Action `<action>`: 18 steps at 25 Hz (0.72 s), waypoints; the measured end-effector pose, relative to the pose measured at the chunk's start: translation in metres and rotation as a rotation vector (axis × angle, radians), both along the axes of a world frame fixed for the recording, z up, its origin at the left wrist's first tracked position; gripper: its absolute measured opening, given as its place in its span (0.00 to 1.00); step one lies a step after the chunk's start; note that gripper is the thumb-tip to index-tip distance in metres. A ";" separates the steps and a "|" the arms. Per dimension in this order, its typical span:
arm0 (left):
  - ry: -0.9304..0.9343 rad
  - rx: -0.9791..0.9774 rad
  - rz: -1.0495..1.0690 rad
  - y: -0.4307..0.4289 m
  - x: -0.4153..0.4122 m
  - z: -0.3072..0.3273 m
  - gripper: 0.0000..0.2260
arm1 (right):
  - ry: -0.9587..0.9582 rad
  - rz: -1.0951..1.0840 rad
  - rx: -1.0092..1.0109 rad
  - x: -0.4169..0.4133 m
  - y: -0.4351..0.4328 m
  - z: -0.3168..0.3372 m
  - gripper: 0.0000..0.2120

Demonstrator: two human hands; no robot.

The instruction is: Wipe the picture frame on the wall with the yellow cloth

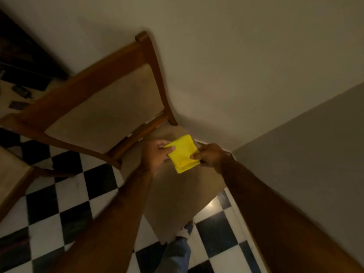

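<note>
A folded yellow cloth (pixel 183 153) is held between both hands above the seat of a wooden chair. My left hand (pixel 154 154) pinches its left edge, thumb on top. My right hand (pixel 208 157) pinches its right edge. The cloth is a small flat square, held in the air just over the chair seat (pixel 177 194). No picture frame is in view; only bare wall shows above.
The wooden chair with a beige padded back (pixel 106 107) stands against the plain wall (pixel 236 66), close to a room corner on the right. A black-and-white checkered floor (pixel 65 203) lies below. A second piece of furniture (pixel 11 174) sits at the left. My foot (pixel 183 233) is under the seat's edge.
</note>
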State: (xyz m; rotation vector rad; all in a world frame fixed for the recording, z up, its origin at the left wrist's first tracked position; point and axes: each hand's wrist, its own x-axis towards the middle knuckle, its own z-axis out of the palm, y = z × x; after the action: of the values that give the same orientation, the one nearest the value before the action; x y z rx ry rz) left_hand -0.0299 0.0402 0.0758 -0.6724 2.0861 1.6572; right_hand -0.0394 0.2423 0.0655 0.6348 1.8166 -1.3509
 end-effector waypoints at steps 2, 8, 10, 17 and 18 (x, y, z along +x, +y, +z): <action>-0.052 -0.105 0.016 -0.007 0.014 -0.049 0.14 | -0.046 0.002 0.030 0.013 -0.010 -0.050 0.06; -0.156 -0.349 -0.087 -0.028 0.039 -0.157 0.15 | 0.010 0.209 0.218 0.042 -0.036 -0.148 0.20; -0.173 -0.426 -0.122 -0.028 0.044 -0.179 0.16 | 0.055 0.250 0.259 0.052 -0.043 -0.172 0.19; -0.251 -0.820 -0.454 -0.014 0.045 -0.188 0.24 | 0.169 0.374 0.420 0.068 -0.050 -0.183 0.28; -0.250 -0.871 -0.482 -0.012 0.042 -0.179 0.27 | 0.219 0.404 0.507 0.069 -0.046 -0.175 0.31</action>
State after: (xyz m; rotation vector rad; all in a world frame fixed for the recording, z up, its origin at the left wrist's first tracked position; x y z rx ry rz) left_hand 0.0124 0.0284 -0.1032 -0.5051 2.4657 0.3488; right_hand 0.0295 0.1966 -0.1100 0.3463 2.3399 -0.7143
